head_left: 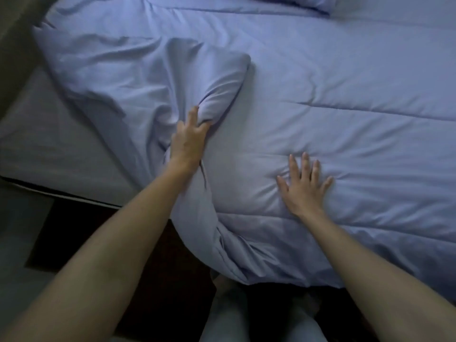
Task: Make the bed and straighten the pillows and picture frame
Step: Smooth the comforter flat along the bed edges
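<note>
A light blue quilted comforter (333, 99) covers most of the bed. Its left part is folded back and bunched into a rumpled flap (153, 77). My left hand (188, 139) grips a gathered fold of that flap, fingers curled round the cloth. My right hand (304, 186) lies flat on the comforter with fingers spread, pressing it down near the bed's front edge. A blue pillow (291, 2) shows only its lower edge at the top of the view. No picture frame is in sight.
The bare grey mattress sheet (49, 144) is exposed at the left. A brown headboard or wall (17, 40) runs along the far left. Below the bed edge lie a dark rug (103, 243) and pale floor (17, 230). My legs show at bottom centre.
</note>
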`<state>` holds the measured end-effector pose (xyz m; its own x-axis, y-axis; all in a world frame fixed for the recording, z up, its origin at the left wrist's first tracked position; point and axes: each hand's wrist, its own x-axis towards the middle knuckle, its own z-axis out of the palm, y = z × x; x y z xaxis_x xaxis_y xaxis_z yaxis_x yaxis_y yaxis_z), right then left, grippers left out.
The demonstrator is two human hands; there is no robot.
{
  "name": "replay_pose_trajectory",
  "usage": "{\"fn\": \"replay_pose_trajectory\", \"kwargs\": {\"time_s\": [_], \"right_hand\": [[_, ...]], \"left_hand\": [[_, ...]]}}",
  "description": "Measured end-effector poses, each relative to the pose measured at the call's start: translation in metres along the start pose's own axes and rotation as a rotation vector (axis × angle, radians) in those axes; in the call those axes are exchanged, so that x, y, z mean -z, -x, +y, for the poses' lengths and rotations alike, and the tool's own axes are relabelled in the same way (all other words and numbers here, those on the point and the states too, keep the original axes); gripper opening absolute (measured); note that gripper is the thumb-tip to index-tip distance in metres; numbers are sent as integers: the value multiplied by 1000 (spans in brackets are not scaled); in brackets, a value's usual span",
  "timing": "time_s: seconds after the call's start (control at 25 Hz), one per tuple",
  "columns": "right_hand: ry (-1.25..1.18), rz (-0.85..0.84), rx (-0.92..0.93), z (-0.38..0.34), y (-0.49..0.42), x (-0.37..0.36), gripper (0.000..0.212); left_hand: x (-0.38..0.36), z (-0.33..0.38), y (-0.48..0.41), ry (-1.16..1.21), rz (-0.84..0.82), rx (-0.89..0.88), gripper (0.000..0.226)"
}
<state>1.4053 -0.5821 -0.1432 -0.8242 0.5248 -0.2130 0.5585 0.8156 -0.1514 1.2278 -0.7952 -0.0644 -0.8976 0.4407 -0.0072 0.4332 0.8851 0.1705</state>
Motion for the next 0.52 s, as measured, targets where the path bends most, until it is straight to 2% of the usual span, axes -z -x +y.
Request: {"fn": "replay_pose_trajectory", "kwargs": {"time_s": [0.08, 0.16, 0.24, 0.32, 0.52], "right_hand": [[-74, 72, 64, -13, 1, 2, 65], [-152, 128, 196, -38, -3, 4, 60], [-175, 143, 312, -78, -15, 1, 59], [-138, 88, 374, -115, -27, -3, 59], [19, -97, 591, -205, -49, -5, 60]], "left_hand": [[8, -34, 21, 76, 217, 107, 48], [9, -72, 52, 222, 421, 293, 52], [0, -114, 96, 368, 555, 501, 54], [-13, -149, 149, 467, 594, 665, 56], [-16, -196, 250, 573, 422, 1061, 64]]}}
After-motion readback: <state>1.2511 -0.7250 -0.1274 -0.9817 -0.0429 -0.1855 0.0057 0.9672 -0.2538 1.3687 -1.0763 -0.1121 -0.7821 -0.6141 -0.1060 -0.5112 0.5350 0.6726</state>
